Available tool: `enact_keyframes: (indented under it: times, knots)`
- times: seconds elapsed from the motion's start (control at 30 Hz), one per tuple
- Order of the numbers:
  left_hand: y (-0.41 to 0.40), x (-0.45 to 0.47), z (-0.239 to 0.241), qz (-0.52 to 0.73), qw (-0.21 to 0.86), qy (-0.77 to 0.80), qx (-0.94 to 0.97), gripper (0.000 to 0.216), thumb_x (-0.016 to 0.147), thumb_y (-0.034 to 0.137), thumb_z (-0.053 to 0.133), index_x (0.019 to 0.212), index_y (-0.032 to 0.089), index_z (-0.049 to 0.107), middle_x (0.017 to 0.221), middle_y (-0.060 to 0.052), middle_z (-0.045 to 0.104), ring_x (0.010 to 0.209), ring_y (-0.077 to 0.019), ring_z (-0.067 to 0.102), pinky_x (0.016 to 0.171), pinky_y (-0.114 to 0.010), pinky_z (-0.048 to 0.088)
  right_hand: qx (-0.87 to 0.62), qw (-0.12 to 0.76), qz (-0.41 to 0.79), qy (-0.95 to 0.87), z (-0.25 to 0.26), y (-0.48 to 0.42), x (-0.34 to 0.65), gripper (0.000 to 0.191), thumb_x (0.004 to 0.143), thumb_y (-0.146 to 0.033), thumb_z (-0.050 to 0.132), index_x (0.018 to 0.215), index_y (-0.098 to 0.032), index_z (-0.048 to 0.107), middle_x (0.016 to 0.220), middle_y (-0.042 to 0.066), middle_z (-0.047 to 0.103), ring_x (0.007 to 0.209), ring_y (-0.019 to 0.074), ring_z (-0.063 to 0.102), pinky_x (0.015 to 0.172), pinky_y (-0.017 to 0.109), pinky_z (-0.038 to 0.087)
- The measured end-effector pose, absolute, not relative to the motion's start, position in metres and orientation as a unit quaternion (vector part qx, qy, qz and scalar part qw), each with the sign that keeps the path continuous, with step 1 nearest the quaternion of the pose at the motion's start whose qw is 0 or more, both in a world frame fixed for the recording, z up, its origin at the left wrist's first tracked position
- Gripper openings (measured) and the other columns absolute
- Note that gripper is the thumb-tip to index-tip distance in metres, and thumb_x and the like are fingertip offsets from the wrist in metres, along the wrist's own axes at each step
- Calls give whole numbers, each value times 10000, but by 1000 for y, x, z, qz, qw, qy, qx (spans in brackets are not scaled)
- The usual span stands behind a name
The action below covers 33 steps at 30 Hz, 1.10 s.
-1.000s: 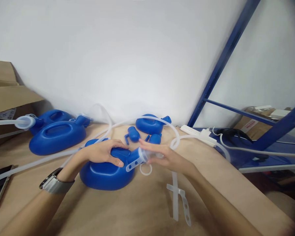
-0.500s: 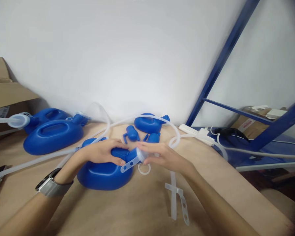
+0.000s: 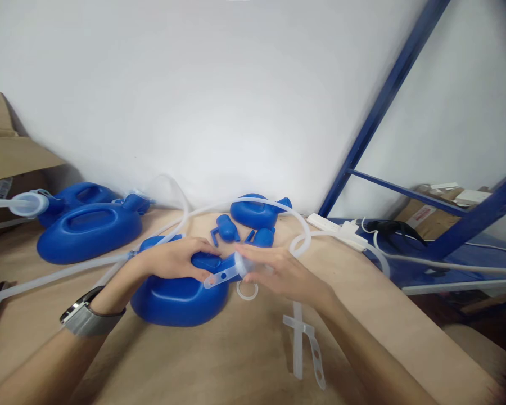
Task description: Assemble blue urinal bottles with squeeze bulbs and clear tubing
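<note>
Our left hand (image 3: 171, 260) grips a blue jug (image 3: 181, 304) on the surface (image 3: 185, 363); our right hand (image 3: 280, 267) holds the cap (image 3: 240, 266) at its spout, near a clear ring (image 3: 247, 298).

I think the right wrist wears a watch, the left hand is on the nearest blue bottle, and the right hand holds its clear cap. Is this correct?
Not fully: the head view shows the watch on the left wrist. The left hand is on the bottle, and the right hand holds the cap, as you say.
</note>
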<state>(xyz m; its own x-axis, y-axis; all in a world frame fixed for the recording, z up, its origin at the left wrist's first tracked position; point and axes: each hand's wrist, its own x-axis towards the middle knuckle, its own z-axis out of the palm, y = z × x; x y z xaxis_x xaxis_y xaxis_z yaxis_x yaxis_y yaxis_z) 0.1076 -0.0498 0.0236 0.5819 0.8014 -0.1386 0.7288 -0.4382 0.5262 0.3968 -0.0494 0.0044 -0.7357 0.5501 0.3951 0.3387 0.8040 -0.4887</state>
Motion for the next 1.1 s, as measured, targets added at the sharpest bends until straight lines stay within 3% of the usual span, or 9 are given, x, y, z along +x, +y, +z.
enact_keyframes:
  times: [0.2, 0.4, 0.6, 0.73, 0.93, 1.1]
  knots:
    - [-50, 108, 23, 77, 276, 440, 851, 636, 846, 644, 737, 1366, 281, 692, 1349, -33, 709, 1231, -275, 655, 1047, -314, 476, -262, 253, 178, -914, 10, -57, 392, 612, 980, -266, 699, 1557, -289, 496, 1506, 44, 610, 1380, 276, 605, 1168, 435, 491]
    - [-50, 109, 22, 82, 273, 441, 851, 667, 816, 657, 760, 1350, 262, 700, 1335, -49, 716, 1220, -300, 658, 1015, -326, 491, -301, 209, 152, -918, 16, -59, 390, 624, 1003, -307, 661, 1587, -242, 453, 1506, 98, 613, 1276, 294, 682, 1090, 450, 537]
    - [-47, 106, 18, 77, 268, 446, 850, 688, 804, 687, 756, 1341, 261, 699, 1350, -49, 704, 1220, -293, 656, 1026, -327, 491, -335, 172, 153, -914, 23, -61, 387, 630, 1025, -355, 625, 1608, -240, 416, 1346, 100, 732, 1135, 285, 736, 987, 415, 549]
    - [-48, 105, 16, 84, 257, 463, 844, 729, 768, 716, 771, 1342, 274, 688, 1374, -51, 693, 1252, -293, 638, 1064, -340, 469, -366, 175, 172, -898, 24, -65, 383, 607, 1039, -388, 589, 1605, -243, 424, 1124, 70, 803, 1003, 266, 756, 924, 394, 539]
    - [-52, 108, 16, 99, 258, 474, 836, 686, 740, 738, 771, 1236, 266, 728, 1270, -48, 739, 1155, -287, 679, 986, -335, 498, -389, 174, 163, -890, 25, -63, 380, 546, 1056, -438, 534, 1550, -207, 510, 1066, 86, 799, 972, 260, 736, 885, 365, 500]
    - [-52, 107, 10, 107, 243, 514, 816, 786, 638, 784, 798, 1217, 257, 725, 1236, -52, 745, 1136, -308, 679, 953, -344, 513, -390, 131, 132, -902, 32, -58, 379, 499, 1069, -436, 499, 1531, -254, 532, 935, 56, 784, 893, 250, 719, 799, 333, 471]
